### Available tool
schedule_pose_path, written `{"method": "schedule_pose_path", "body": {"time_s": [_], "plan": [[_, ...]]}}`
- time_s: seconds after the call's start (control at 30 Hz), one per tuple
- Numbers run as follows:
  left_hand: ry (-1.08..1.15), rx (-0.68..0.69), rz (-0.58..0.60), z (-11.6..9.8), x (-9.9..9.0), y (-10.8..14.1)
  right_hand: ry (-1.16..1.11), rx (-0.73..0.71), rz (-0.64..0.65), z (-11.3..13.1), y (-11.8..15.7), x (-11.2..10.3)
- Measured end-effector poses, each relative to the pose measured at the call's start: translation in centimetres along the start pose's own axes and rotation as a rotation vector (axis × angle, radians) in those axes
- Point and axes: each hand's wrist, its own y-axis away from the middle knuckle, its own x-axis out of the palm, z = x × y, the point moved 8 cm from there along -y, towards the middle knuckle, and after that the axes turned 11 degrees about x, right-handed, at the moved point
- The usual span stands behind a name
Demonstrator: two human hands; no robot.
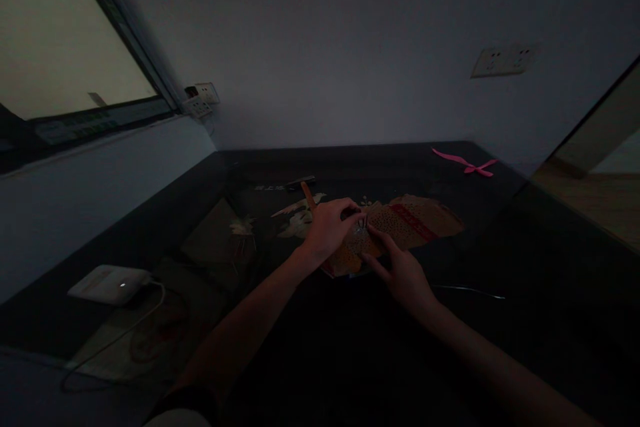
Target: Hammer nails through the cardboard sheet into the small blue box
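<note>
A brown, dotted flat piece with a red band lies on the dark table, its near left part orange. Over its left part, my left hand has thumb and fingers pinched on something small that I cannot make out. A brown stick shows just behind this hand. My right hand rests at the near edge of the dotted piece, thumb and index finger apart, the index tip close to the left fingertips. Pale leaf-like pieces lie left of my left hand.
A white power bank with a cable is at the left of the dark table. Thin sticks with pale tops lie left of centre. A pink ribbon is at the back right, and a thin wire at the right.
</note>
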Motion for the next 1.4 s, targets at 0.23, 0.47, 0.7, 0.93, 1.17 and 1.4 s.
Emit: {"method": "schedule_pose_path", "body": {"time_s": [0.23,0.47,0.7,0.93,1.17,1.4], "plan": [[0.119,-0.052,-0.216,1.6,-5.9,0.8,-0.017,-0.013,0.017,-0.2,-0.1,0.1],[-0.023,-0.449,-0.264,14.0,-13.1,9.5,-0.010,-0.007,0.027,-0.4,-0.3,0.3],[-0.240,-0.598,-0.184,19.4,-15.4,16.9,-0.032,-0.038,0.026,-0.5,-0.5,0.5],[-0.378,-0.481,-0.022,19.4,-13.9,17.0,-0.007,-0.036,0.030,-0.6,-0.6,0.5],[-0.439,-0.444,0.018,20.0,-14.1,17.6,-0.017,-0.035,0.030,-0.5,-0.5,0.4],[-0.479,-0.482,0.025,21.0,-14.8,18.2,0.029,-0.005,0.043,-0.7,-0.6,0.6]]}}
